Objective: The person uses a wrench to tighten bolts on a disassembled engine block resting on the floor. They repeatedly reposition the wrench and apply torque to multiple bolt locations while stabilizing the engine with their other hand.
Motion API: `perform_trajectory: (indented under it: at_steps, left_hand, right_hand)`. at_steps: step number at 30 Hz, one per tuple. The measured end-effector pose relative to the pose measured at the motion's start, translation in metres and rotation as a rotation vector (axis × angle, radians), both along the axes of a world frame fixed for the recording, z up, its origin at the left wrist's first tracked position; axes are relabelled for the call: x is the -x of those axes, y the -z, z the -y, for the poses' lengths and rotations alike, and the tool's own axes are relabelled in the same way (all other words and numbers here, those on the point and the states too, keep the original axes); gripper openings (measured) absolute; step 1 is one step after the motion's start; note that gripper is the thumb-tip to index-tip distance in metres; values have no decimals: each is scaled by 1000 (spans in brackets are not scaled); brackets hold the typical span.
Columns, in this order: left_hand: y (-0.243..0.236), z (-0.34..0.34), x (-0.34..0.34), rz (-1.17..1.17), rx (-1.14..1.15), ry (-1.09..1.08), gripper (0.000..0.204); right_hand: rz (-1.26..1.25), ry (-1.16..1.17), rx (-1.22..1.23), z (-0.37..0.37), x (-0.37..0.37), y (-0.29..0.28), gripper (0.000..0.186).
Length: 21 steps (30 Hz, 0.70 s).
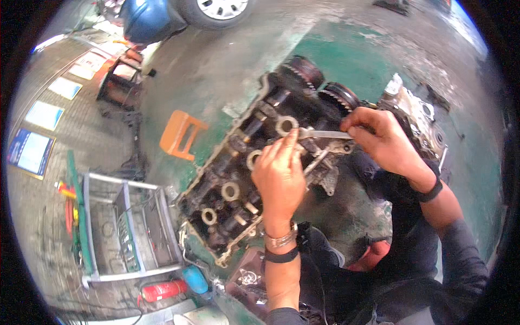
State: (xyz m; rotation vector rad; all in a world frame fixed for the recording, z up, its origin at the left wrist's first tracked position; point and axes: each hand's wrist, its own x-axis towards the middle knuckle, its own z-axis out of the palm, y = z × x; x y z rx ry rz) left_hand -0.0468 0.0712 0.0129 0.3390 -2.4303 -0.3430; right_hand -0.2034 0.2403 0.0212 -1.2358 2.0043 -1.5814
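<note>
A dark, greasy engine cylinder head [214, 176] with light round rings and two toothed cam pulleys [303, 71] lies diagonally below me. My right hand [382, 141] is closed around the handle of a silver wrench [322, 134], whose head sits beside a ring [286, 125] on the engine. My left hand [279, 179] rests over the engine's middle, fingers stretched toward the wrench head with the fingertips at it; its thumb is mostly hidden.
An orange stool [176, 135], grey metal cart [130, 225], red extinguisher [162, 290] and blue container [195, 279] stand left. A car wheel [222, 10] is at the top. A silver engine part [411, 116] lies right of the cylinder head.
</note>
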Motion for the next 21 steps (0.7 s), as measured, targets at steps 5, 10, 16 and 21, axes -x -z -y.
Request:
perform_trajectory:
  at_steps: [5, 10, 16, 21]
  left_hand:
    - [2, -1, -2, 7, -94, -2, 34]
    - [1, -1, -3, 6, -82, -4, 40]
    - [1, -2, -3, 1, -86, -8, 40]
    - [3, -1, -3, -37, -82, -6, 37]
  right_hand:
    - [-113, 89, -15, 2, -4, -8, 11]
    - [-196, 147, 1, 10, -7, -5, 10]
    - [-170, 129, -13, 7, -10, 3, 9]
    - [-135, 57, 4, 1, -25, 3, 11]
